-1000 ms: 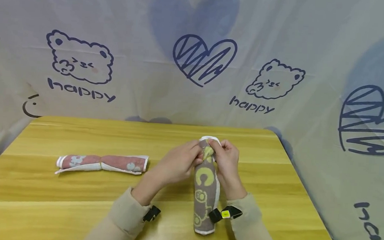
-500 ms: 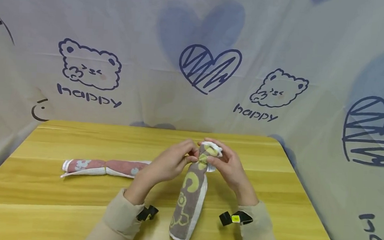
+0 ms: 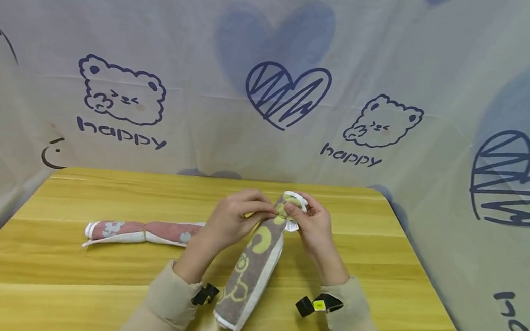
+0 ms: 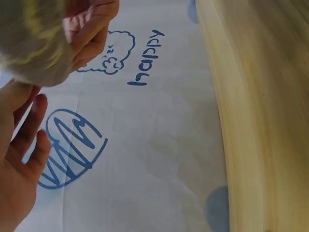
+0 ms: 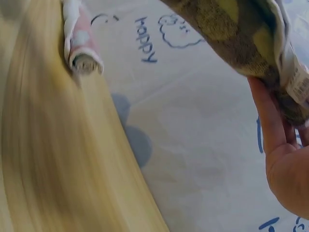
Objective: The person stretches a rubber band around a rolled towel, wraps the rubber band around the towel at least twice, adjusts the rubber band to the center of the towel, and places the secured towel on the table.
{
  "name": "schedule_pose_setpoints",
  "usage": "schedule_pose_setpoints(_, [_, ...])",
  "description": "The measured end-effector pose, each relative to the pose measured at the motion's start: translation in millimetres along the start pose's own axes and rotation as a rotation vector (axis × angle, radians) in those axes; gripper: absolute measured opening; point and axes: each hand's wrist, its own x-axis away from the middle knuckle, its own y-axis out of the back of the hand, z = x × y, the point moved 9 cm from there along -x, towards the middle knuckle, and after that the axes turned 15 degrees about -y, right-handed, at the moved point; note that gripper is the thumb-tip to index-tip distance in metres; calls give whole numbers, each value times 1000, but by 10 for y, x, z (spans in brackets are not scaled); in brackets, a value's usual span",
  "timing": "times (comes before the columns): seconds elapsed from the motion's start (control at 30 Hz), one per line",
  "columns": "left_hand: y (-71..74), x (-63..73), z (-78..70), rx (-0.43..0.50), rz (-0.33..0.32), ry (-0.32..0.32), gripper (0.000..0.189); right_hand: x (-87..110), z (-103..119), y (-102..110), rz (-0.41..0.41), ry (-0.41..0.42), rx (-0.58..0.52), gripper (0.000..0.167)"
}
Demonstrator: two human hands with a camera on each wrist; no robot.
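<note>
A rolled grey-brown towel with yellow patterns and white edging slants up from the table's near side, drawn in narrow close to its top end. At that narrow part the fingertips of my left hand pinch the towel. My right hand grips the top end from the right, thumb on the front. A white label sticks out beside the right fingers in the right wrist view. The left wrist view shows the towel's underside above my left hand.
A rolled pink towel with a thin band round its middle lies to the left on the wooden table, partly behind my left forearm. A white cloth with printed bears and hearts hangs behind the table.
The grey-brown towel has swung from upright to slanted, its lower end moving left. Its top end has become narrowed, and my right hand has shifted round it. The head view has moved slightly.
</note>
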Motion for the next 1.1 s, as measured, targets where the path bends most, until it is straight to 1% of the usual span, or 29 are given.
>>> schedule_pose_setpoints(0.1, [43,-31,-99,-94,-40,-89,12,34,17,-14,-28,14,-43,24])
schedule_pose_setpoints(0.17, [48,-44,-140,-138,-42,-113,11,67,35,-30,-56,23,-52,25])
schedule_pose_setpoints(0.27, [14,-53,-164,-183,-15,-110,8,114,72,-36,-120,46,-44,28])
schedule_pose_setpoints(0.37, [-81,-41,-142,-185,40,-68,7,140,95,-18,-182,63,-42,27])
schedule_pose_setpoints(0.43, [-163,-20,-116,-174,87,-26,7,140,94,0,-210,66,-40,25])
schedule_pose_setpoints(0.57, [-326,48,-55,-139,193,78,10,103,57,55,-244,51,-17,23])
schedule_pose_setpoints(0.63, [-415,80,-34,-102,254,126,12,67,20,118,-269,31,-15,22])
schedule_pose_setpoints(0.7, [-510,100,-23,-51,308,158,12,24,-26,201,-298,2,-31,21])
schedule_pose_setpoints(0.77, [-585,116,-10,4,344,189,12,-13,-69,278,-323,-27,-50,19])
schedule_pose_setpoints(0.8, [-607,124,3,33,352,208,11,-29,-82,302,-326,-37,-57,18])
schedule_pose_setpoints(0.83, [-622,133,23,51,353,228,10,-43,-97,308,-319,-51,-64,16])
schedule_pose_setpoints(0.9, [-608,161,70,81,340,274,10,-62,-132,283,-274,-89,-62,11])
schedule_pose_setpoints(1.0, [-523,199,151,109,309,329,9,-89,-144,179,-170,-128,-24,6])
schedule_pose_setpoints(1.07, [-463,211,182,136,293,342,7,-87,-137,117,-101,-140,14,10])
schedule_pose_setpoints(1.1, [-433,212,192,152,284,348,7,-85,-121,88,-60,-134,34,16])
